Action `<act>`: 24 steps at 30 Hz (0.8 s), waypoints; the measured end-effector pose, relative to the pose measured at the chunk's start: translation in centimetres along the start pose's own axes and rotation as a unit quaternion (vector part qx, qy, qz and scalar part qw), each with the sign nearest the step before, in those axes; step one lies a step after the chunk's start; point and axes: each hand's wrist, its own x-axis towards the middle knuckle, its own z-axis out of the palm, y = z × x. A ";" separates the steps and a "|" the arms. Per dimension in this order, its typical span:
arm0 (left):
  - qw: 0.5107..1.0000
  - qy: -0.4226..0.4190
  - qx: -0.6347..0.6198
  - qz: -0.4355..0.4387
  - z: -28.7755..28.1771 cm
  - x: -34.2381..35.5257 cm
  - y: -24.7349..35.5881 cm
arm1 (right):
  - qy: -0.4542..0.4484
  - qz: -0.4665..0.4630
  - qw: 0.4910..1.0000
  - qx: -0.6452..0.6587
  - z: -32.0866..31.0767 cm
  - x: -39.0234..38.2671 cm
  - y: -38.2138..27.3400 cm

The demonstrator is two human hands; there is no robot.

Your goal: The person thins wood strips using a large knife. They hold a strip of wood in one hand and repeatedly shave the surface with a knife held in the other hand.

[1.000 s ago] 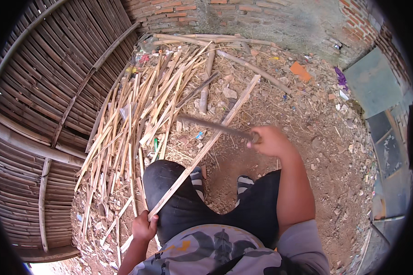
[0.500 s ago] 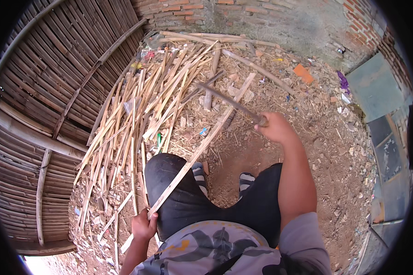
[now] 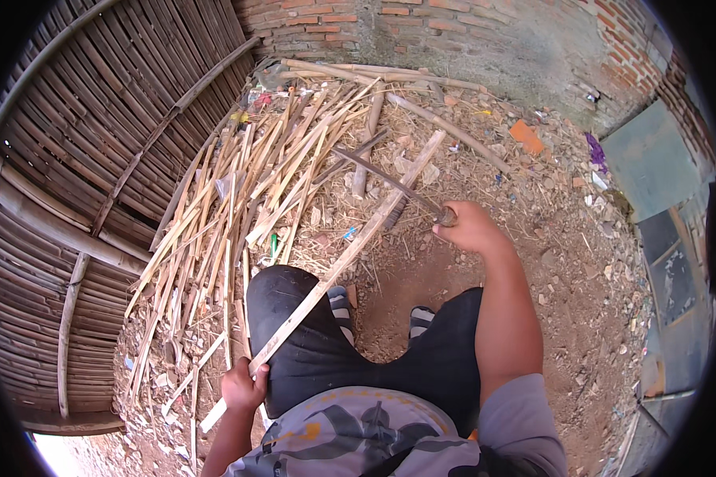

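My left hand (image 3: 243, 385) is wrapped round the near end of a long pale bamboo slat (image 3: 318, 292). The slat runs over my left thigh and slants away to the upper right. In my right hand (image 3: 471, 227) is the handle of a machete (image 3: 371, 169) with a long dark blade. That blade points to the far left and crosses the slat near its far end; whether the two touch I cannot tell. Beneath the slat there lies a short dark piece (image 3: 396, 213), partly hidden.
Many split bamboo strips (image 3: 215, 215) lie heaped to the left, beside a slatted bamboo wall (image 3: 135, 119). Round poles (image 3: 453, 131) lie before the brick wall (image 3: 453, 32). Grey panels (image 3: 652, 163) lean at the right. Rubble and shavings cover the ground.
The machete and my right hand have moved slightly left and nearer, with the blade now crossing the slat nearer its middle. My left hand still grips the slat.
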 end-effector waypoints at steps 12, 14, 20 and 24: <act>1.000 0.021 0.012 -0.009 -0.5 -0.3 0.3 | -0.072 -0.045 0.995 -0.050 2.1 0.3 -1.4; 0.999 0.031 0.018 -0.008 -0.3 -0.1 0.4 | -0.002 0.042 0.999 -0.014 0.0 1.4 -0.5; 1.000 0.012 0.013 -0.009 -0.5 -0.3 0.2 | -0.054 -0.084 0.993 -0.066 3.3 -1.1 -3.6; 0.999 0.023 0.037 -0.013 -1.0 -0.4 0.2 | -0.158 -0.139 0.964 -0.161 4.0 -2.0 -6.5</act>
